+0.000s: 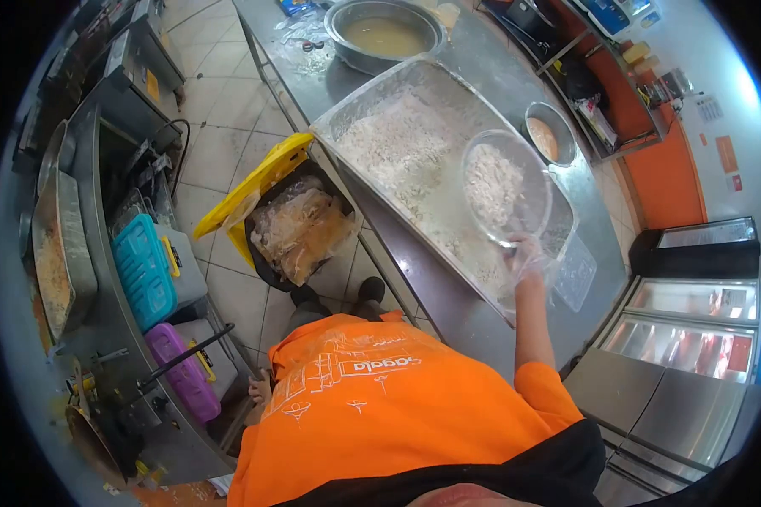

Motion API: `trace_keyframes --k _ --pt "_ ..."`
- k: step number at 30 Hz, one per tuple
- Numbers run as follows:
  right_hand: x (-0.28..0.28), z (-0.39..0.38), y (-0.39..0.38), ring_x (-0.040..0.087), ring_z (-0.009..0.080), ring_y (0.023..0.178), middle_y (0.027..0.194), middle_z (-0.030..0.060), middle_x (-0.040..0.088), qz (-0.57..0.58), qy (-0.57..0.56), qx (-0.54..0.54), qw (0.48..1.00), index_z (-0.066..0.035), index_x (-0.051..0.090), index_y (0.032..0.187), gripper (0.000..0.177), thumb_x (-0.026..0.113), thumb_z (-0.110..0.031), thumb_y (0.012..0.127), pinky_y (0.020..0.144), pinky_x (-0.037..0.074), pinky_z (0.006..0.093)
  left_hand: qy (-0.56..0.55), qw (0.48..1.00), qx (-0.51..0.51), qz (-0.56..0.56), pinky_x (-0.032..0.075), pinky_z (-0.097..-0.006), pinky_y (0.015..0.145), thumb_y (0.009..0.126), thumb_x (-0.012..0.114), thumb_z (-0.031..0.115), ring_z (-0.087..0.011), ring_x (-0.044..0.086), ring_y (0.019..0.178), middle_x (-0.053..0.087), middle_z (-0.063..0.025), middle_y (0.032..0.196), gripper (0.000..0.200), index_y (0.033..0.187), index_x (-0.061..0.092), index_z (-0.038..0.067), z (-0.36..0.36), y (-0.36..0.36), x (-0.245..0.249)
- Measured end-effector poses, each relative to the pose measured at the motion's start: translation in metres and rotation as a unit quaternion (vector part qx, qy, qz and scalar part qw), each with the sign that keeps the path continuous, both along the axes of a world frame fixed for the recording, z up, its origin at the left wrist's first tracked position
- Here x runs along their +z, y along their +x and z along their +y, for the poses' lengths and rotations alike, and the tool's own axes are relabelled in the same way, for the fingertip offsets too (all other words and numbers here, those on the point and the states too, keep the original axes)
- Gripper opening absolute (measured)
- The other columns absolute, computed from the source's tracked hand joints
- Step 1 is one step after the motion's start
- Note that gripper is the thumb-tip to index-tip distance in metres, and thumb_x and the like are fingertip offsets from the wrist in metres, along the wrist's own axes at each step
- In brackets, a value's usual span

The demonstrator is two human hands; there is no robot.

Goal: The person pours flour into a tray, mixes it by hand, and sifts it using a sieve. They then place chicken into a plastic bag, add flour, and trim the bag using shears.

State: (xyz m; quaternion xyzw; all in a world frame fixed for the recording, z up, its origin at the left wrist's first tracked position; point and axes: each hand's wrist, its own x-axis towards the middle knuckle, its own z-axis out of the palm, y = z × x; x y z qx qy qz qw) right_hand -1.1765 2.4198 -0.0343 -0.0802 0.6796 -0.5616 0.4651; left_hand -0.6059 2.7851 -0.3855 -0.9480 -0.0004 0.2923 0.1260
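One rnd vessel (pixel 536 196) fwd of R hand (pixel 527 256), rim pinched; L hand (pixel 261 388) grip unclear.

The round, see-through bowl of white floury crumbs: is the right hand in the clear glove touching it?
Touching. The head view shows the clear-gloved right hand gripping the near rim of the round, see-through bowl.

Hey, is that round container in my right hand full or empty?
Partly filled: the round container holds a pale, floury heap, while bare inner surface shows around it.
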Motion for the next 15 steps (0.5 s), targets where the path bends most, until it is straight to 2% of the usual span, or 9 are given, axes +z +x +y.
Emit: trace_keyframes --k 1,2,4,6,7,10,13,15 --pt "-0.004 0.002 -0.001 0.057 0.0333 0.077 0.089 0.0157 0.050 0.001 0.005 0.003 1.000 0.007 0.048 0.095 0.025 0.048 0.008 0.070 0.070 0.055 0.0450 -0.093 0.982 -0.105 -0.126 0.035 -0.0453 0.092 0.082 0.046 0.066 -0.0325 0.034 0.117 0.037 -0.0138 0.128 0.067 0.134 0.041 0.024 -0.001 -0.014 0.005" --pt "-0.009 0.002 -0.003 0.056 0.0341 0.080 0.093 0.0169 0.049 -0.023 -0.009 -0.023 0.999 0.008 0.046 0.099 0.031 0.047 0.009 0.068 0.072 0.055 0.0472 -0.089 0.983 -0.101 -0.123 0.035 -0.0453 0.092 0.082 0.046 0.066 -0.0325 0.034 0.117 0.037 -0.0138 0.128 0.067 0.134 0.041 0.024 0.001 -0.014 0.003" --pt "-0.005 0.004 -0.008 0.056 0.0348 0.083 0.097 0.0181 0.047 -0.042 -0.019 -0.043 0.998 0.009 0.043 0.103 0.037 0.045 0.011 0.067 0.074 0.055 0.0493 -0.143 0.971 -0.165 -0.093 0.033 -0.0477 0.094 0.080 0.049 0.065 -0.0329 0.033 0.118 0.034 -0.0133 0.131 0.070 0.137 0.036 0.026 -0.007 0.001 -0.019" --pt "0.011 0.012 -0.012 0.056 0.0220 0.060 0.070 0.0107 0.052 -0.027 -0.026 -0.009 0.999 0.004 0.053 0.071 0.005 0.048 0.004 0.073 0.060 0.054 0.0304 -0.145 0.987 -0.068 -0.013 0.028 -0.0521 0.097 0.079 0.053 0.062 -0.0342 0.028 0.123 0.027 -0.0109 0.138 0.074 0.140 0.030 0.027 -0.047 -0.007 0.028" --pt "-0.007 0.013 -0.025 0.060 0.0255 0.069 0.079 0.0160 0.054 -0.005 -0.054 -0.039 0.998 0.007 0.054 0.080 0.010 0.047 0.006 0.073 0.066 0.056 0.0345 -0.142 0.988 -0.067 -0.009 0.028 -0.0521 0.097 0.079 0.053 0.062 -0.0342 0.028 0.123 0.027 -0.0109 0.138 0.074 0.140 0.030 0.027 -0.070 -0.009 0.053" --pt "-0.016 0.032 -0.024 0.060 0.0278 0.071 0.088 0.0186 0.053 0.016 -0.045 -0.040 0.998 0.007 0.053 0.086 0.015 0.046 0.007 0.073 0.068 0.057 0.0362 -0.176 0.982 -0.071 0.002 0.023 -0.0554 0.100 0.080 0.055 0.058 -0.0361 0.022 0.127 0.021 -0.0081 0.142 0.075 0.141 0.025 0.028 -0.108 -0.012 0.081" --pt "-0.131 0.049 -0.120 0.059 0.0284 0.074 0.096 0.0192 0.051 0.255 -0.137 0.097 0.952 0.007 0.053 0.090 0.019 0.045 0.007 0.073 0.071 0.056 0.0363 -0.179 0.980 -0.088 0.011 0.022 -0.0556 0.101 0.082 0.056 0.054 -0.0361 0.018 0.130 0.020 -0.0078 0.143 0.071 0.141 0.025 0.029 -0.129 -0.006 0.094" --pt "-0.058 0.035 -0.040 0.058 0.0288 0.075 0.092 0.0183 0.052 0.120 -0.016 0.016 0.993 0.007 0.053 0.087 0.016 0.045 0.007 0.072 0.072 0.055 0.0353 -0.196 0.973 -0.118 0.025 0.020 -0.0556 0.101 0.082 0.055 0.053 -0.0356 0.017 0.130 0.019 -0.0077 0.143 0.071 0.141 0.024 0.029 -0.134 -0.003 0.092"
